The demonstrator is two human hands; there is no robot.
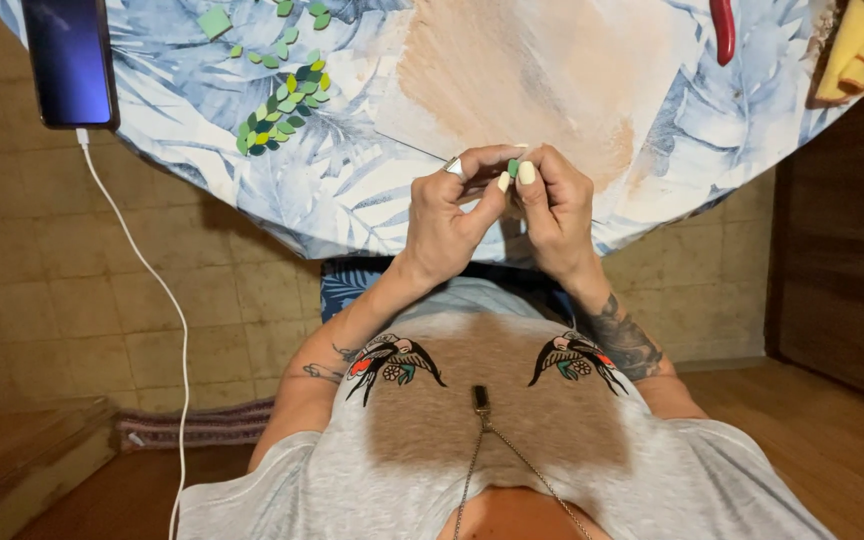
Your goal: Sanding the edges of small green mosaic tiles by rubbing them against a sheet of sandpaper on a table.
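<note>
Pinching small green piece (513, 168) between both hands at table (552, 70) edge | left hand (449, 215) and right hand (555, 205) fingertips closed on it, touching | piece sits at fingertips, too small for axis | loose green pieces (284, 105) well apart, nearer left hand

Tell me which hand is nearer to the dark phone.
Left. The left hand sits down and to the right of the phone; the right hand is just beyond it, farther away. The fingers of both pinch a small green piece.
</note>
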